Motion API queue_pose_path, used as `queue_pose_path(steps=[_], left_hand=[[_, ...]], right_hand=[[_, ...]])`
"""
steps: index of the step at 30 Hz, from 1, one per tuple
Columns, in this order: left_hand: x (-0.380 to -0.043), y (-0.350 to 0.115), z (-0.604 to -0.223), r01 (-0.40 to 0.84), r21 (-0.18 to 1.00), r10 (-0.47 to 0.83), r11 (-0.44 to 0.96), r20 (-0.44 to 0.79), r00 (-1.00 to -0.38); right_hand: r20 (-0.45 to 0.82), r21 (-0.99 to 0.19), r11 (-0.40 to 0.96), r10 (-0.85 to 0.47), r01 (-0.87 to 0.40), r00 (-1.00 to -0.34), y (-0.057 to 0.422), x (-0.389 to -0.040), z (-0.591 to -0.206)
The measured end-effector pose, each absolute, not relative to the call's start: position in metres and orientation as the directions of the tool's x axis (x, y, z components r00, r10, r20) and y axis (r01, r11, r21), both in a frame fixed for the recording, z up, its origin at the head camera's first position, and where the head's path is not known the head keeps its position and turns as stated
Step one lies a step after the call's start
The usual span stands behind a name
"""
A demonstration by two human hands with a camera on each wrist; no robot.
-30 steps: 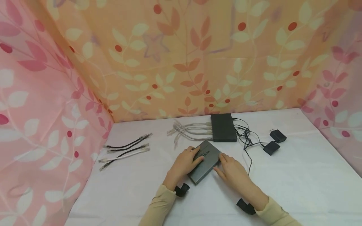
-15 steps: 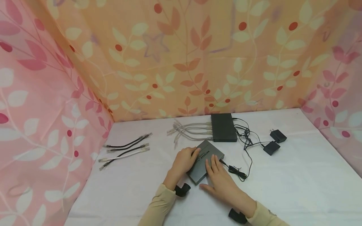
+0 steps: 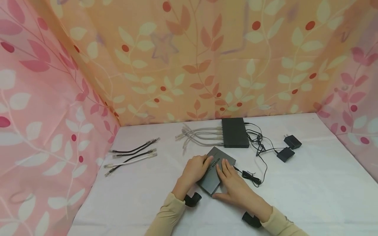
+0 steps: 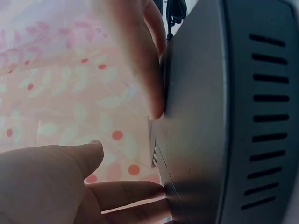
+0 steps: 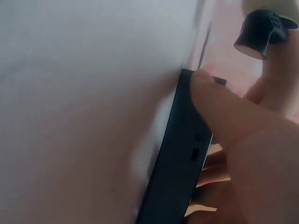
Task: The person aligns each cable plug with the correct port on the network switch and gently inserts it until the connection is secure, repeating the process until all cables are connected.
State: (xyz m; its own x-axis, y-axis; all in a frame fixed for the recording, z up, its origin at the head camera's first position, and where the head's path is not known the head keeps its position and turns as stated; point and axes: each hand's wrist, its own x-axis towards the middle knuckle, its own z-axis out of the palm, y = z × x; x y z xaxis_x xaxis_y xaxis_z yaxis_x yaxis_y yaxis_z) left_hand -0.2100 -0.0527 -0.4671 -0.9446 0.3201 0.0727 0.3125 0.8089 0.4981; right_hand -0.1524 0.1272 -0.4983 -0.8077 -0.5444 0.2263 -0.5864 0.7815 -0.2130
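Observation:
A grey NETGEAR network switch (image 3: 215, 171) lies on the white table, turned at a slant. My left hand (image 3: 193, 170) is at its left edge. In the left wrist view, that hand's fingertips (image 4: 156, 189) reach the switch's far edge, and its thumb (image 4: 91, 156) stands apart from the top face. My right hand (image 3: 234, 186) rests straight fingers on the top. Its thumb (image 5: 205, 91) presses the dark side panel near a corner. A black power cord (image 3: 251, 177), partly bundled, runs into the switch's right side. The left hand's other fingers are hidden.
Behind stands a black box (image 3: 235, 132) with several grey cables (image 3: 206, 134) plugged in. Two black power adapters (image 3: 292, 141) with tangled cord lie right of it. Several short black and white network cables (image 3: 131, 160) lie at left. Patterned curtains (image 3: 177, 65) enclose the table.
My right hand has left the cord's plug at the switch's right side and laid its fingers on top, its thumb moving to the near edge. My left hand stays at the left edge.

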Motion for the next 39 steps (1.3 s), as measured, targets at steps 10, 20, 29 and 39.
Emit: queue_pose_path(steps=[10, 20, 29, 39], left_hand=[[-0.204, -0.046, -0.459, 0.341, 0.450, 0.355, 0.825, 0.057, -0.933], [-0.200, -0.044, -0.455, 0.390, 0.408, 0.417, 0.825, 0.025, -0.909], [-0.200, -0.043, -0.458, 0.388, 0.438, 0.445, 0.811, -0.031, -0.895], [-0.199, -0.043, -0.458, 0.315, 0.531, 0.439, 0.786, -0.122, -0.890]], right_hand=[[0.174, -0.234, 0.804, -0.519, -0.547, -0.837, 0.124, -0.150, -0.500], [0.151, -0.193, 0.785, -0.569, -0.588, -0.809, 0.133, -0.157, -0.494], [0.069, -0.292, 0.711, -0.652, -0.640, -0.755, 0.156, -0.168, -0.490], [0.002, -0.419, 0.670, -0.674, -0.613, -0.738, 0.173, -0.175, -0.483]])
